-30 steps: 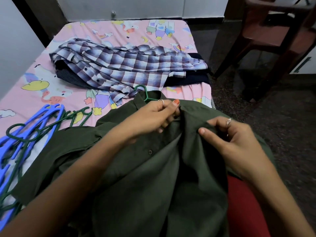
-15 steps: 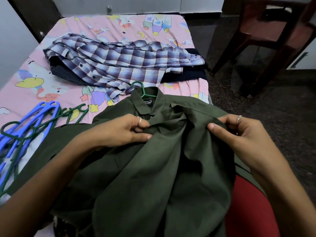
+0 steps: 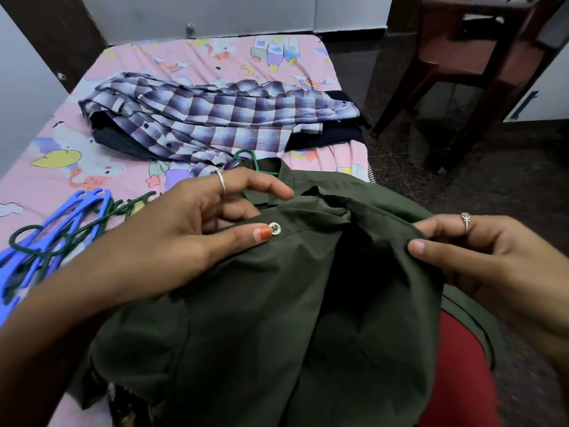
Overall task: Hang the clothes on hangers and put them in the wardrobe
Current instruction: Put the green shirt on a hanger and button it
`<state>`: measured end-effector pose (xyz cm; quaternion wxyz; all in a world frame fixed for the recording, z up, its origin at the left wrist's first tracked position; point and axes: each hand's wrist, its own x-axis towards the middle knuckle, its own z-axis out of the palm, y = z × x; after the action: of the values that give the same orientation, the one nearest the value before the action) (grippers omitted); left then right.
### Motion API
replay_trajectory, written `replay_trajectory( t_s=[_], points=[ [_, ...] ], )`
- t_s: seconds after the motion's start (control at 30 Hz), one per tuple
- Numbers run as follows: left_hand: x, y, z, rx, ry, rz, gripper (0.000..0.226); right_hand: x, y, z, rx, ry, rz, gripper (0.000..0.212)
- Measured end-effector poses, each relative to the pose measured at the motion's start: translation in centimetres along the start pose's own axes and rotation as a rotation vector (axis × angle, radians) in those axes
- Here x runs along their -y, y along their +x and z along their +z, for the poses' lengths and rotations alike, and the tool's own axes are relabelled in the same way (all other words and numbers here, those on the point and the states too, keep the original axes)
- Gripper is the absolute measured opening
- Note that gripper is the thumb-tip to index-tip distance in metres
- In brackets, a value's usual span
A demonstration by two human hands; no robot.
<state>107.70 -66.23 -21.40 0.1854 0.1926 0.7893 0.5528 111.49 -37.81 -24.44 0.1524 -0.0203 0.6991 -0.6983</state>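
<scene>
Bed: a pink cartoon bedsheet covers it; a brown chair stands past its far right corner.
Olive shirt: at the near edge, on a green hanger.
Left hand: pinches the placket beside a white button.
Right hand: grips the shirt's other front edge.
Checked shirt: at the bed's middle.
Spare hangers: at the left edge.

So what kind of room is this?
Most likely a bedroom at home: a bed with a pink cartoon sheet, shirts piled on it, loose hangers beside them, and a wooden chair nearby.
</scene>
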Motion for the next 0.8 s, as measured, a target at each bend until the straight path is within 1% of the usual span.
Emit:
replay_trajectory(
  t_s=[0.07, 0.13, 0.2, 0.23, 0.3, 0.33, 0.4, 0.47, 0.5, 0.53, 0.6, 0.67, 0.73, 0.8],
  points=[
    [-0.1, -0.3, 1.0, 0.021, -0.026, 0.005, 0.029, 0.3, -0.5, 0.8, -0.038, 0.018, -0.008, 0.028],
    [-0.1, -0.3, 2.1, -0.001, -0.099, -0.009, 0.027, 0.4, -0.8, 1.6, -0.109, 0.011, -0.009, 0.024],
    [-0.1, -0.5, 3.4, -0.057, -0.159, -0.045, 0.032, 0.5, -1.3, 2.4, -0.161, -0.015, -0.030, 0.021],
    [-0.1, -0.6, 4.1, -0.090, -0.173, -0.059, 0.034, 0.4, -1.6, 2.8, -0.178, -0.022, -0.039, 0.018],
    [0.4, -1.0, 5.5, -0.146, -0.134, -0.057, 0.026, 0.0, -1.9, 3.5, -0.212, -0.048, -0.047, 0.011],
    [0.8, -1.2, 6.3, -0.168, -0.084, -0.039, 0.022, -0.3, -2.1, 3.8, -0.223, -0.061, -0.049, 0.006],
    [1.3, -1.9, 7.9, -0.238, 0.075, 0.026, 0.016, -1.1, -2.5, 4.1, -0.241, -0.089, -0.048, 0.013],
    [1.6, -2.4, 9.3, -0.348, 0.366, 0.192, 0.014, -1.9, -3.0, 4.4, -0.250, -0.089, -0.028, 0.014],
    [1.7, -2.8, 10.1, -0.378, 0.494, 0.272, 0.017, -2.3, -3.2, 4.6, -0.250, -0.072, -0.013, 0.015],
    [1.9, -3.2, 10.9, -0.390, 0.572, 0.340, 0.021, -2.8, -3.5, 4.7, -0.249, -0.042, 0.002, 0.015],
    [2.7, -4.1, 12.6, -0.373, 0.614, 0.421, 0.027, -3.6, -4.1, 5.1, -0.237, 0.060, 0.041, 0.011],
    [3.3, -4.9, 13.8, -0.324, 0.633, 0.447, 0.031, -4.5, -4.6, 5.1, -0.235, 0.112, 0.085, 0.008],
    [3.8, -5.6, 14.7, -0.274, 0.671, 0.459, 0.027, -5.2, -5.0, 4.8, -0.285, 0.127, 0.102, 0.008],
    [4.2, -5.8, 15.1, -0.237, 0.748, 0.473, 0.030, -5.9, -5.3, 4.3, -0.355, 0.116, 0.108, 0.015]
  ],
)
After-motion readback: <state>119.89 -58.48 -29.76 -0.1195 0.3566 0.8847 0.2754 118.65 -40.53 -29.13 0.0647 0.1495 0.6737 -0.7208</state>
